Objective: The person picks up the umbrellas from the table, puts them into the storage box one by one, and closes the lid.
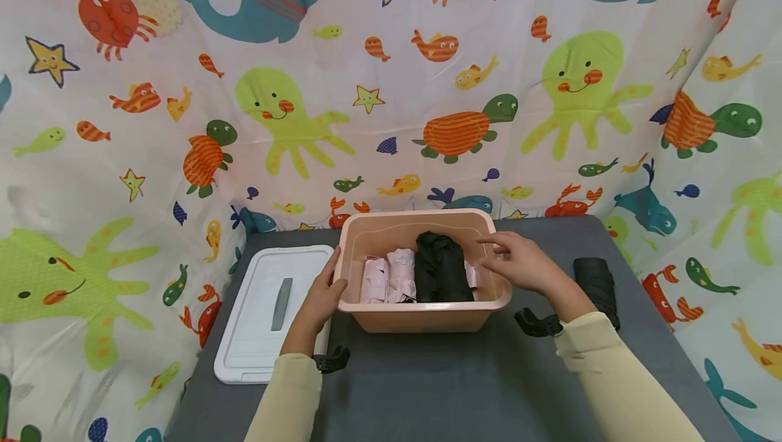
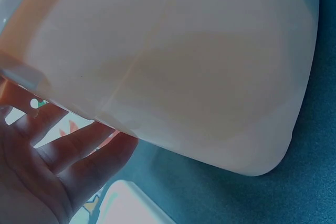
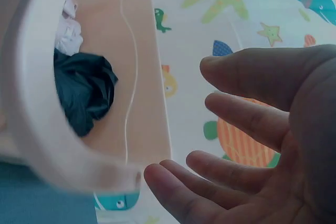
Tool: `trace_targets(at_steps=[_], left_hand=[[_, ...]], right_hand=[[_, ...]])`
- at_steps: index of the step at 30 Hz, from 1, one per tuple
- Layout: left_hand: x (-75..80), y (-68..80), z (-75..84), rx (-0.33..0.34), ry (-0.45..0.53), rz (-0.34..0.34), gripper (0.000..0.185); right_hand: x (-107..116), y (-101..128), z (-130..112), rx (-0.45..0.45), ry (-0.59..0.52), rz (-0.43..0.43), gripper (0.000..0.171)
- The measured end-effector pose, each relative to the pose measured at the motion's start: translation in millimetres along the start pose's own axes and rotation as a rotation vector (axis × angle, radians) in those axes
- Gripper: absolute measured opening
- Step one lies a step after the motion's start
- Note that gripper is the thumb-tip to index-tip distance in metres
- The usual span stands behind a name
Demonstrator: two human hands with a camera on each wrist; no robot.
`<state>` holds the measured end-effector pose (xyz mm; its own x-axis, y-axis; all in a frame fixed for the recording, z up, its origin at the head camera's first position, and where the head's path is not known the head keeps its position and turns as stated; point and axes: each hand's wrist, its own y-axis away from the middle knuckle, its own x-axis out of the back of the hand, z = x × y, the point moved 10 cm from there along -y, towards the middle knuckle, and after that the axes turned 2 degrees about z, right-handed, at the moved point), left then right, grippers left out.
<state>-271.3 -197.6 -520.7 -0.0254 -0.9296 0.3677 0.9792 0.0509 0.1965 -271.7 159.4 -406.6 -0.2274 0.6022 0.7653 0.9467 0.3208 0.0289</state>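
A pink plastic bin (image 1: 415,321) stands on the table, holding folded pale pink cloth bundles (image 1: 388,276) and a black rolled cloth (image 1: 443,269) side by side. My left hand (image 1: 320,298) touches the bin's left side with fairly straight fingers; in the left wrist view the fingertips (image 2: 123,145) meet the bin's edge, partly hidden by it. Over the bin's right rim hovers my right hand (image 1: 519,262), its fingers loosely spread and nothing held. The right wrist view shows that hand (image 3: 252,156) apart from the bin wall (image 3: 144,77).
A white lid (image 1: 253,320) with a grey handle lies left of the bin. Another black rolled bundle (image 1: 595,286) rests on the right of the grey table (image 1: 421,388). A curtain (image 1: 391,136) printed with sea animals hangs behind and at both sides.
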Motion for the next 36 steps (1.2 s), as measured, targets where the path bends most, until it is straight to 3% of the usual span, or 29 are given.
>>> trace_targets(at_steps=[13, 24, 36], left_hand=[[1.1, 1.1, -0.7, 0.001, -0.004, 0.014, 0.074], [-1.2, -1.2, -3.6, 0.013, 0.001, 0.001, 0.075], [-0.7, 0.2, 1.1, -0.001, 0.014, 0.016, 0.076]], right_hand=[[21, 11, 56, -0.177, 0.017, 0.072, 0.051], [27, 18, 107, -0.207, 0.156, 0.152, 0.049], [26, 20, 160, -0.242, 0.155, 0.139, 0.052]])
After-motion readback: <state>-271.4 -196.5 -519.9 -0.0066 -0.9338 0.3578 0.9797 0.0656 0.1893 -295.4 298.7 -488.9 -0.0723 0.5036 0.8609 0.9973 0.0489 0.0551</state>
